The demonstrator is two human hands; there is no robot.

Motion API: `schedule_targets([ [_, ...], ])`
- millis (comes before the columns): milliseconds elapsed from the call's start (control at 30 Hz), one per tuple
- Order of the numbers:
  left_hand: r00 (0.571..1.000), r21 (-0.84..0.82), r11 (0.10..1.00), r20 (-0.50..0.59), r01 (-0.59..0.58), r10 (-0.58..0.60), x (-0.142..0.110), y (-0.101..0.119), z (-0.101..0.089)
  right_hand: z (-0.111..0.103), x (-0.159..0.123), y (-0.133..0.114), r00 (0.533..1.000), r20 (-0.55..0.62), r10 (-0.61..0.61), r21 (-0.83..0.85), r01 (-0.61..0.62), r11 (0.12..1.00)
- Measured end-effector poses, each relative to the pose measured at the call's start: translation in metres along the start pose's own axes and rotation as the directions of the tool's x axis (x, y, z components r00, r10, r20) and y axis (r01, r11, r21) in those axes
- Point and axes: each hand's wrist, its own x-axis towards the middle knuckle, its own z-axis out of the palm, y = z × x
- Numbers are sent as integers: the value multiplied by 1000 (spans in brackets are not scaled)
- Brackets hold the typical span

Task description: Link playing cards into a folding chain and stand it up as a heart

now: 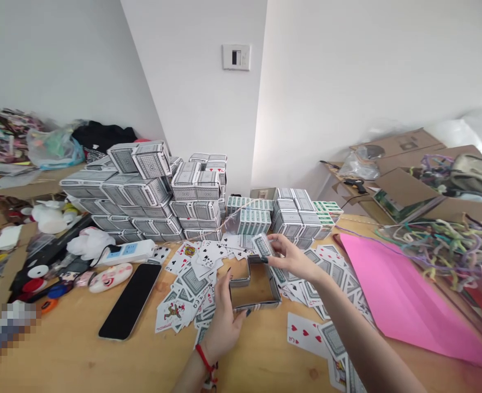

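Observation:
My left hand (223,322) grips the near left corner of a low square frame made of playing cards (254,284), which rests on the wooden table (81,355). A red string circles that wrist. My right hand (292,257) is raised over the frame's far edge and pinches a single card (262,245), back side showing. Loose playing cards (191,284) lie scattered around the frame on both sides, some face up.
Stacks of boxed card decks (142,191) pile up behind the frame. A black phone (131,299) lies to the left, near small toys and a white device (126,254). A pink paper sheet (396,295) and tangled pipe cleaners (441,240) sit right, with cardboard boxes (408,185) beyond.

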Motion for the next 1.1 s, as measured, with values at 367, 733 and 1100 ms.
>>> schedule_targets([
  [367, 983, 41, 998, 180, -57, 49, 36, -17, -22, 20, -23, -13, 974, 219, -55, -589, 177, 788],
  [733, 972, -13, 990, 189, -137, 137, 36, -15, -33, 31, -22, -9, 941, 335, -39, -669, 267, 694],
  [1100, 966, 9, 987, 204, -163, 158, 32, -18, -48, 53, -20, -21, 928, 372, 20, -788, 304, 536],
])
